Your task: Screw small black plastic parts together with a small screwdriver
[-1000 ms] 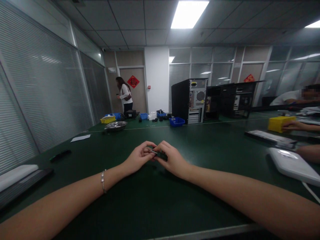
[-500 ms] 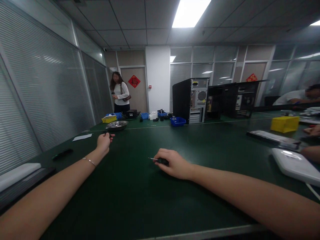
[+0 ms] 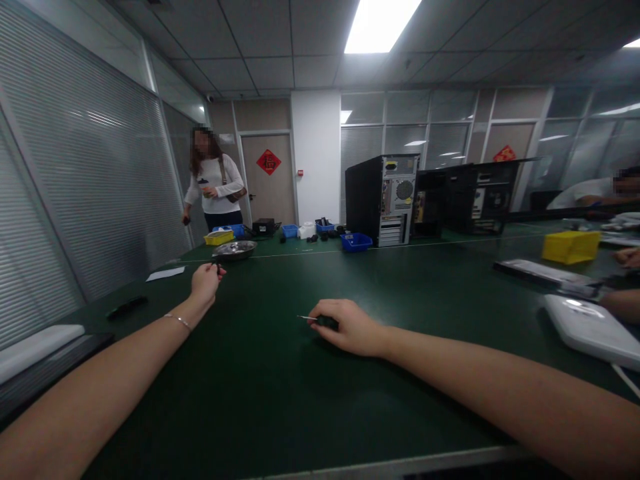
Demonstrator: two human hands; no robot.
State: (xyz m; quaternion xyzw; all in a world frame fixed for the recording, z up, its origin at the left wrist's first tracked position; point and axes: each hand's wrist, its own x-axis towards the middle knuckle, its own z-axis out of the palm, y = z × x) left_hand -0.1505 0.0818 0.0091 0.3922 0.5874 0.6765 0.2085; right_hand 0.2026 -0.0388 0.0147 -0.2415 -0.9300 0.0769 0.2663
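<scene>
Hands at a green counter (image 3: 280, 400), catalogued outward from the small dark part (image 3: 325, 323) lying on the cloth near the middle.

Right hand (image 3: 350, 328): it is resting on the counter with its fingers (image 3: 323, 309) curled over the small dark part, clenching it lightly; a thin metal tip (image 3: 303, 317) is sticking out to the left of the part. The hand is probably pinning the piece flat so it cannot roll.

Left hand (image 3: 205, 281): it is reaching out well to the left of and beyond the part, arm extended, a bracelet (image 3: 179, 322) showing at the wrist. Its fingertips are pinching a tiny dark item (image 3: 217, 267), too small to identify, held just above the cloth, apparently lifted clear of it.

Other entries, all well apart from the part: a metal dish (image 3: 234, 249) and a sheet of paper (image 3: 165, 273) beyond the left hand; a blue bin (image 3: 356, 242) and a computer tower (image 3: 383, 200) far beyond; a yellow bin (image 3: 570, 247) and a white device (image 3: 590, 330) off to the right; a person (image 3: 213, 190) standing by the far door.
</scene>
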